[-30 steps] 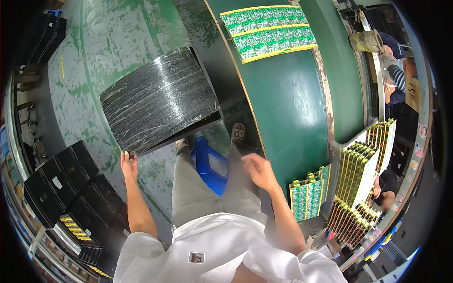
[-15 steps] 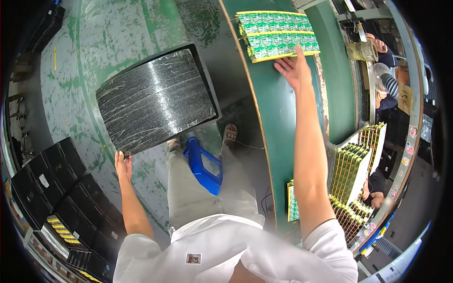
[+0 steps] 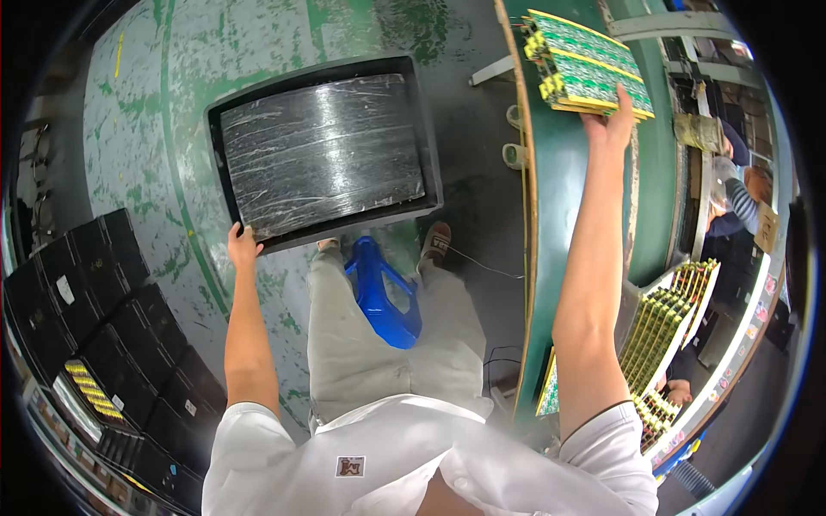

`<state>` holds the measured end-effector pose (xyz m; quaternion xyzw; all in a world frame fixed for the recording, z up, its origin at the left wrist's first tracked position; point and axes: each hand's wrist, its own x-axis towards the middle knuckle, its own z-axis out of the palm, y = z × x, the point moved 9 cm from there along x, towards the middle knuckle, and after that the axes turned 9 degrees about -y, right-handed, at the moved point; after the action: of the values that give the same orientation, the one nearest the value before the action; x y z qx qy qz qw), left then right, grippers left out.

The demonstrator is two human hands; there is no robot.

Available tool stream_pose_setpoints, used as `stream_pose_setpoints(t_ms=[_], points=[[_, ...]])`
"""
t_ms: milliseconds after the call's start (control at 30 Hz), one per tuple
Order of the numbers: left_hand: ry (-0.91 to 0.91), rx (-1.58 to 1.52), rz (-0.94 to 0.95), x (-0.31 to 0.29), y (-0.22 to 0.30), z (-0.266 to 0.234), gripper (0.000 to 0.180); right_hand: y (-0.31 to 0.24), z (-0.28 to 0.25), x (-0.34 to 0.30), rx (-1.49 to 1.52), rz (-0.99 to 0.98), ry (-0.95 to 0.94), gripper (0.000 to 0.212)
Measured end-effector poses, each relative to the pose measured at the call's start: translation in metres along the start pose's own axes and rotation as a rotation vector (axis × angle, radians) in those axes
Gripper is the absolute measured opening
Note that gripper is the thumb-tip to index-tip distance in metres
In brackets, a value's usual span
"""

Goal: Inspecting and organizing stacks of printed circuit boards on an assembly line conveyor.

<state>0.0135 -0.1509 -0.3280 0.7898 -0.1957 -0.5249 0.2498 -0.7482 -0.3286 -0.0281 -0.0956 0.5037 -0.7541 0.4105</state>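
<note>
Circuit-board stack [image 3: 594, 64]: twelve o'clock from right hand [image 3: 611, 131], long axis ten-to-four, fingers clamped on edge. Left hand [image 3: 245, 248]: clamped on black tray [image 3: 433, 185], seven-o'clock corner.

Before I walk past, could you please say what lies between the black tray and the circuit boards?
Between the black tray and circuit boards, the head view shows dark floor, a pale bar, two small pale objects and the brown table edge.

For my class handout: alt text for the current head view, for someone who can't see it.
The right hand grasps the near edge of a stack of green circuit boards at a green table, while the left hand holds the near-left corner of a black tray. Patchy green floor shows beyond.
</note>
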Motion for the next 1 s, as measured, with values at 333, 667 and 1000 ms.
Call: stream_pose_setpoints(t_ms=[333, 667, 1000], points=[[-0.164, 0.421, 0.629, -0.124, 0.013, 0.072, 0.020, 0.000, 0.046, -0.063, -0.107, -0.142, -0.243, 0.042], [-0.170, 0.907, 0.831, -0.114, -0.004, 0.077, 0.017, 0.284, 0.148, -0.162, -0.463, 0.167, -0.673, 0.045], [0.003, 0.694, 0.985, -0.124, -0.030, 0.024, 0.011, 0.466, 0.178, -0.305, -0.806, 0.185, -0.841, 0.041]])
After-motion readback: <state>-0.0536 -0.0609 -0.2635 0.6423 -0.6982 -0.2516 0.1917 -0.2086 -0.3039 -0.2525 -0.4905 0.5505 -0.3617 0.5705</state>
